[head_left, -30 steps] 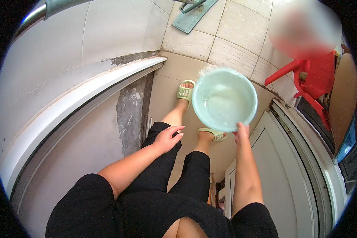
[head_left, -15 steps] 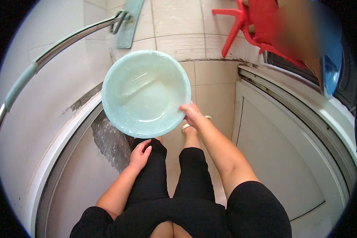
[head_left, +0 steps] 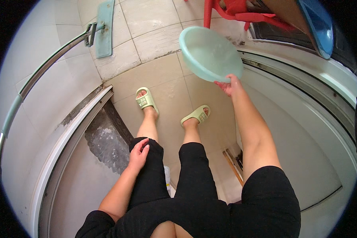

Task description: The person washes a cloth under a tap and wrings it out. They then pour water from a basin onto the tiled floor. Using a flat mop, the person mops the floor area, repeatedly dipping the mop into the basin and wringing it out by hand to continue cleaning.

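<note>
With my right hand (head_left: 229,85) I grip the near rim of a pale turquoise plastic basin (head_left: 210,55), fingers beneath and thumb over the edge. The basin hangs tilted in the air, off to the right in front of me; whether any water is in it I cannot make out. My left hand (head_left: 139,154) lies on the black trouser leg (head_left: 150,174) by my left knee, holding nothing, its fingers loosely bent and the thumb apart.
A flat turquoise mop head (head_left: 104,31) on a metal pole (head_left: 47,71) stands at the far left. A red plastic chair (head_left: 242,14) and a blue object (head_left: 319,27) are at the far right. White door panels flank me. Behind my right leg leans a wooden stick (head_left: 232,168).
The basin has swung from in front of me to the far right and tilted, held by my right hand. My slippers are now visible. The left hand stays by the knee.
</note>
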A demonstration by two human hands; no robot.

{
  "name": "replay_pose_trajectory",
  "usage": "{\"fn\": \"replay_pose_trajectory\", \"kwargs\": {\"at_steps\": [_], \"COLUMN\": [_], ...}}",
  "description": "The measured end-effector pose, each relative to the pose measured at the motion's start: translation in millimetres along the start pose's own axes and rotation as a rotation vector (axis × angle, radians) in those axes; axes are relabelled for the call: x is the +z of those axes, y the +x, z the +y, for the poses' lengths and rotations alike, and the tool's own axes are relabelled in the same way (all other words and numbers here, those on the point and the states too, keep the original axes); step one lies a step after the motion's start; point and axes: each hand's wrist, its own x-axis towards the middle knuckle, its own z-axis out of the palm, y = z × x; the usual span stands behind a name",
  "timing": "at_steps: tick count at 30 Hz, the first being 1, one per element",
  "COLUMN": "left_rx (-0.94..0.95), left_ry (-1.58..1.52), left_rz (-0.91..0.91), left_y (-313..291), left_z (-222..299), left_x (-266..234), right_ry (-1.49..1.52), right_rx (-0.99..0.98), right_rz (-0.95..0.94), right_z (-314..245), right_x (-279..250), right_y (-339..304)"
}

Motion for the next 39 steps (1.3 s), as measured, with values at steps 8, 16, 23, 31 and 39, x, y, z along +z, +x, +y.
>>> {"fn": "replay_pose_trajectory", "kwargs": {"at_steps": [8, 16, 23, 31, 39], "left_rx": [0.02, -0.005, -0.045, -0.007, -0.003], "left_ry": [-0.001, -0.023, -0.03, -0.09, -0.161], "left_rz": [-0.027, -0.051, -0.048, 0.049, 0.076], "left_y": [-0.8, -1.9, 3.6, 5.7, -1.9], "left_z": [25.1, 19.8, 16.3, 12.2, 13.7], "left_x": [16.8, 15.9, 15.0, -17.2, -30.9], "right_ry": [0.222, 0.142, 0.059, 0.28, 0.151], "right_rx": [-0.171, -0.054, 0.159, 0.192, 0.162], "right_rz": [0.018, -0.064, 0.005, 0.307, 0.527], "right_z": [51.2, 150.3, 184.8, 15.0, -10.0], "right_x": [-49.5, -109.9, -126.6, -7.6, 29.1], "right_y": [-36.1, -98.3, -111.2, -0.2, -6.1]}}
